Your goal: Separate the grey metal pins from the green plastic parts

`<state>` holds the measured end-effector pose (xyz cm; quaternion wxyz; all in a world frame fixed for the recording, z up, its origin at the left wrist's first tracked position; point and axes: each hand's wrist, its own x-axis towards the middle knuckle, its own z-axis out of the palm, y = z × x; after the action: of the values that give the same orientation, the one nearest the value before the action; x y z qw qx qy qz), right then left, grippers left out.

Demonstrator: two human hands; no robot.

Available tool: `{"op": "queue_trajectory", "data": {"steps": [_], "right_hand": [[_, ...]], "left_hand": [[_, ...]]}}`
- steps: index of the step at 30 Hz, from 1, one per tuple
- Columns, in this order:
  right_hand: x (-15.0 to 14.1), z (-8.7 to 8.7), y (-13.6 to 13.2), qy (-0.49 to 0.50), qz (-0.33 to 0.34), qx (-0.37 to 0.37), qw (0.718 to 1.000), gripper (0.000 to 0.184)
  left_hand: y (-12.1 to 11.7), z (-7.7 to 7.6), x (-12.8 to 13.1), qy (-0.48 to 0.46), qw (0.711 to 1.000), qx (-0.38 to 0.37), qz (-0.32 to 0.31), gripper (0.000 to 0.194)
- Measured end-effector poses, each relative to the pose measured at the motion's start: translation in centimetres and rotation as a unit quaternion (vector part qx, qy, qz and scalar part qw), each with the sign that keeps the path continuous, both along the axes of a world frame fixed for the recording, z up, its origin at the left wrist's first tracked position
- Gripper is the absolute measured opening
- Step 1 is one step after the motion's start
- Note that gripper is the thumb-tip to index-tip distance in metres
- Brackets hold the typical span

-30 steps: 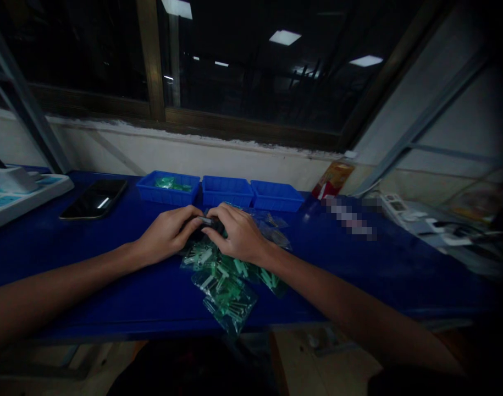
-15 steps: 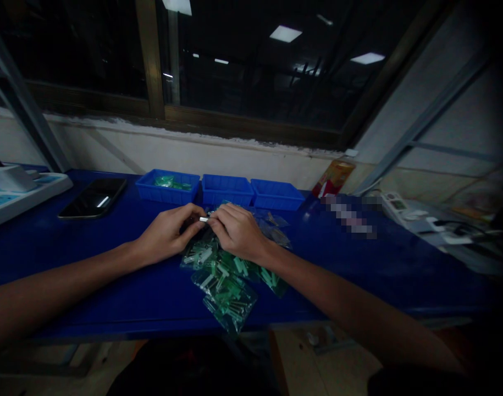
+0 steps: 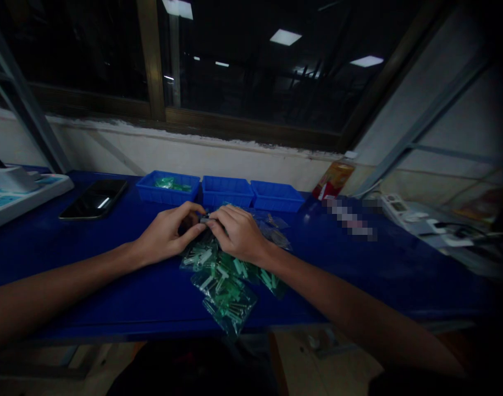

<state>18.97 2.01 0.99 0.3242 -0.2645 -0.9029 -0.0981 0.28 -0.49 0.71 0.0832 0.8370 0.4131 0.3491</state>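
Left hand (image 3: 164,235) and right hand (image 3: 242,234) pinch a small grey piece (image 3: 206,220) near clear plastic bags (image 3: 230,308) of green strips (image 3: 240,268); the far-left blue plastic tray (image 3: 162,196) holds shiny green packets (image 3: 167,182).

The counter (image 3: 111,300) I see is deep blue, its trays (image 3: 228,199) brighter blue. At centre, packets (image 3: 228,297) show green with whitish streaks; at left, a black phone (image 3: 95,199); right of centre, a red-and-orange pouch (image 3: 333,179).
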Motion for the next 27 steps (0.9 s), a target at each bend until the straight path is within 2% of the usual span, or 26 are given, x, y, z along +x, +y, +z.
{"op": "queue_trajectory", "data": {"steps": [4, 10, 14, 18, 21, 24, 27], "right_hand": [[0.0, 0.1, 0.0, -0.004, -0.001, 0.000, 1.000, 0.027], [0.1, 0.4, -0.4, 0.008, 0.038, -0.034, 0.999, 0.023], [0.1, 0.4, -0.5, -0.002, 0.041, -0.022, 0.999, 0.015], [0.3, 0.7, -0.4, -0.007, 0.027, -0.010, 1.000, 0.016], [0.8, 0.8, 0.6, 0.002, 0.002, -0.001, 1.000, 0.019], [2.0, 0.7, 2.9, 0.034, -0.058, 0.014, 0.998, 0.021], [3.4, 0.2, 5.4, 0.064, -0.129, 0.027, 0.989, 0.020]], "left_hand": [[-0.1, -0.1, 0.0, -0.002, 1.000, 0.009, -0.004, 0.022], [-0.1, 0.1, -0.1, -0.001, 1.000, 0.008, 0.008, 0.023], [-0.2, 0.3, 0.0, 0.010, 1.000, -0.007, 0.004, 0.026], [-0.1, 0.2, 0.1, 0.040, 0.999, -0.026, 0.004, 0.030], [0.3, -0.2, 0.1, 0.068, 0.997, -0.013, 0.017, 0.030], [1.0, -0.7, 0.0, 0.107, 0.994, 0.003, 0.016, 0.040], [1.5, -1.1, -0.3, 0.164, 0.986, -0.036, -0.002, 0.044]]}}
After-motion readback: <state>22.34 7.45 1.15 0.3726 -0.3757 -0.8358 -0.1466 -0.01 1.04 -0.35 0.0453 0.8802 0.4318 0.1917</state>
